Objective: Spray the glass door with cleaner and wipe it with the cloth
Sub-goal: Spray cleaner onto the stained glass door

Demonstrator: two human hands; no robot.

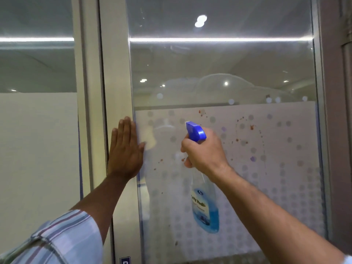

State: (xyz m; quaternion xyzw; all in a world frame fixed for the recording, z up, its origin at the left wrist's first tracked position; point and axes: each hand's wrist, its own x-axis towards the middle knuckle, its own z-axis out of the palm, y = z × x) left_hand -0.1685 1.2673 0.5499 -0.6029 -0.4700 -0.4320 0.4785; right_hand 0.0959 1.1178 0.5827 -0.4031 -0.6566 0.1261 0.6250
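The glass door (247,73) fills the view; its lower half is frosted with a dot pattern and spattered with reddish-brown and purple stains (251,127). My right hand (205,151) grips a clear spray bottle (205,208) of blue cleaner just under its blue trigger head (195,131), nozzle toward the glass. My left hand (124,151) lies flat, fingers up, on the pale door frame (118,82) at the glass's left edge. No cloth is in view.
A fixed glass panel (38,130) with a frosted lower part stands left of the frame. A darker frame post (337,111) borders the door on the right. Ceiling lights reflect in the upper glass.
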